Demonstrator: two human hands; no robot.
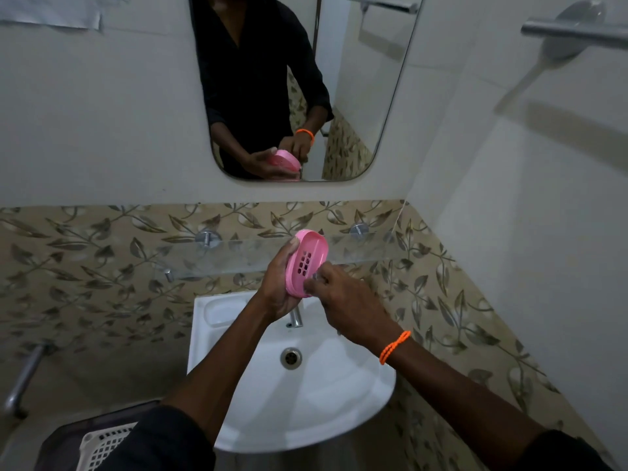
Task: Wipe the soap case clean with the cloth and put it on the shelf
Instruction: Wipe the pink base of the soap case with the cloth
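Nearest, the sink (238, 419) lies below both arms. Above its tap (296, 317), the left hand (277, 287) cups the pink case (307, 263) from behind, fingers curled round its edge. The right hand (339, 297) pinches the case's lower rim; no cloth shows. Work a cloth into the slots while bracing firmly. Beyond, the glass shelf (356, 251) waits.

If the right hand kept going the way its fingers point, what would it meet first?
The right hand points up-left at the pink oval plastic soap case, its fingertips apparently already at the lower rim. Contact would likely be immediate, though depth is unclear.
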